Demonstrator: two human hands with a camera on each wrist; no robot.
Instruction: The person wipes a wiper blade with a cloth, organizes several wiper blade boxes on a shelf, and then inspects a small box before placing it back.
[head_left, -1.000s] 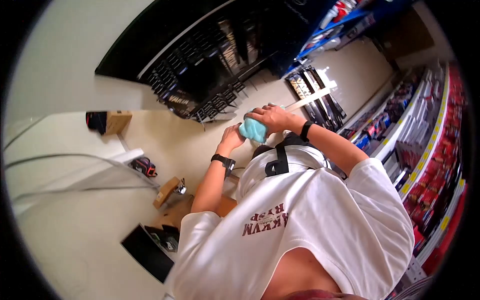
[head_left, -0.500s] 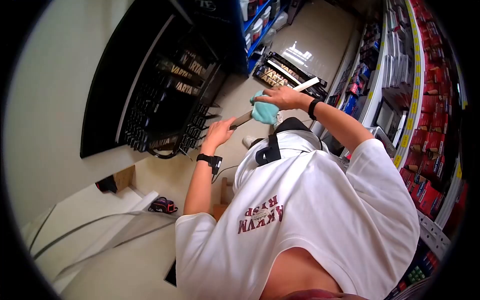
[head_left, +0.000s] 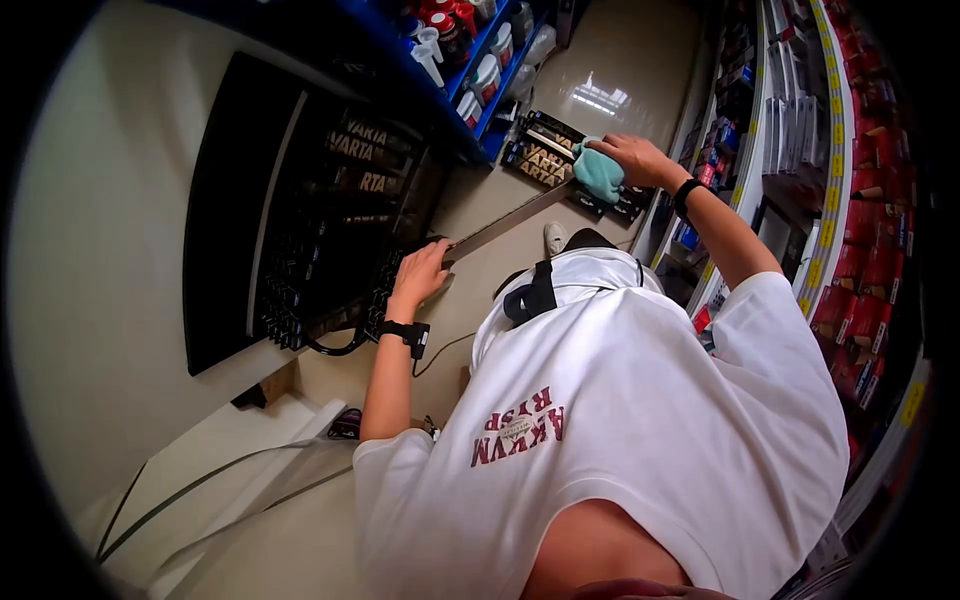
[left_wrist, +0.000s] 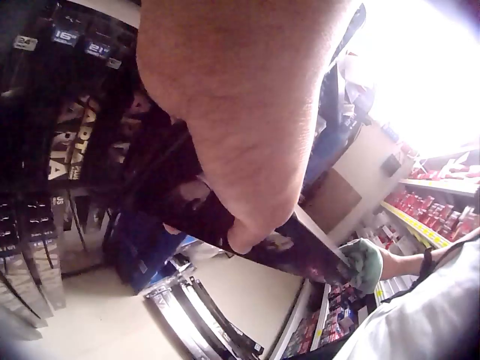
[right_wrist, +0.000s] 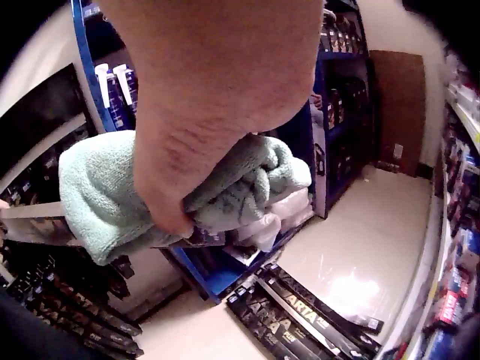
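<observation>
Stretching between the person's two hands, a long flat package [head_left: 510, 220] is held off the floor [head_left: 650, 50], slanting past the front edge of the black display rack [head_left: 225, 230]. The left hand [head_left: 420, 272] grips one end, thumb on one side and fingertips on the other, close to that rack. Over by the opposite end, the right hand [head_left: 635, 160] grasps a teal cloth [head_left: 600, 180], fingers curled into it, the cloth bunched about the package. More VARTA boxes [head_left: 540, 150] lie on the floor near the bottom corner of the blue shelf unit [head_left: 485, 140]
</observation>
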